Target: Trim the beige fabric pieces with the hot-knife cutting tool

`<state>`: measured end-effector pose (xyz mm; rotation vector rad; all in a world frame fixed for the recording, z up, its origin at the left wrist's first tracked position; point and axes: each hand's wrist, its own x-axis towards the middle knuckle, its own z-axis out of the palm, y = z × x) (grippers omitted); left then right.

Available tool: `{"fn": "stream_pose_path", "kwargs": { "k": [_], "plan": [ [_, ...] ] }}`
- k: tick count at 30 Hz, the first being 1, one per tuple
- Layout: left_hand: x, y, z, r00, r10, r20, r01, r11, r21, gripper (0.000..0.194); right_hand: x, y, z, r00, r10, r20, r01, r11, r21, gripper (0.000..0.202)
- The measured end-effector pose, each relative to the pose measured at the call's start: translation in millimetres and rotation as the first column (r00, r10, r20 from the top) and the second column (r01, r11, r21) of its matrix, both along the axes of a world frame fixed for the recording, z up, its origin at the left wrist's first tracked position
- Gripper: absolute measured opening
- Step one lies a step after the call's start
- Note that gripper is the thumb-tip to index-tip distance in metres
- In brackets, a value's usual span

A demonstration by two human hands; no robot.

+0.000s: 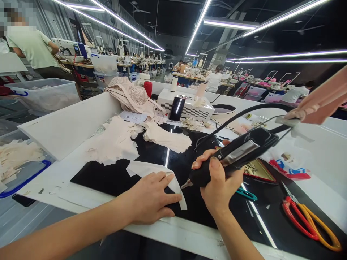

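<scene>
My left hand (154,198) lies flat, fingers spread, over a curved white fabric piece (146,168) on a glossy black board (100,180). My right hand (221,184) is wrapped round a black corded electric cutter (241,150). The cutter's pointed metal tip (186,184) is at the fabric's right edge; whether it touches is too fine to tell. Part of the fabric is hidden under my left hand. Beyond it are a stack of cream cut pieces (114,141) and another cream stack (168,136).
Scissors (306,220) with red and orange handles lie at right, near a teal-handled tool (246,194) and a tray (260,170) of small parts. A phone (177,108) leans against a white vented box (195,106). The cutter's cable (244,110) arches behind it. A co-worker (32,47) stands far left.
</scene>
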<state>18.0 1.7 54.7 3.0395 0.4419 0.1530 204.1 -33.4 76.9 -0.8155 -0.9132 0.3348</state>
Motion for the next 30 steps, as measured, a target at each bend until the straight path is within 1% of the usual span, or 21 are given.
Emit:
{"fn": "stream_pose_path", "kwargs": {
  "k": [4, 7, 11, 18, 26, 30],
  "plan": [
    [0.4, 0.2, 0.4, 1.000, 0.002, -0.011, -0.002, 1.000, 0.006, 0.041, 0.6, 6.5, 0.3, 1.000, -0.006, -0.011, 0.007, 1.000, 0.031, 0.045],
    [0.6, 0.6, -0.2, 1.000, -0.001, -0.003, 0.001, 1.000, 0.008, 0.041, -0.1, 8.7, -2.6, 1.000, 0.003, 0.004, -0.003, 1.000, 0.007, 0.046],
    [1.1, 0.8, -0.7, 1.000, -0.003, -0.005, 0.003, 1.000, 0.007, 0.042, 0.1, 8.7, -4.9, 1.000, -0.012, 0.014, 0.013, 1.000, -0.015, 0.042],
    [2.1, 1.0, -1.4, 1.000, -0.005, 0.002, 0.005, 1.000, 0.004, 0.041, 1.3, 17.2, -0.9, 1.000, -0.021, -0.004, 0.021, 1.000, 0.021, 0.046],
    [2.8, 0.7, -1.9, 1.000, -0.008, 0.017, 0.008, 1.000, 0.000, 0.041, 0.4, 23.3, -3.6, 1.000, 0.002, 0.000, -0.002, 1.000, -0.001, 0.042],
    [2.0, 0.1, -1.1, 1.000, -0.005, 0.027, 0.005, 1.000, 0.006, 0.040, 2.1, 26.5, -0.2, 1.000, -0.009, -0.002, 0.010, 0.999, 0.034, 0.046]
  ]
}}
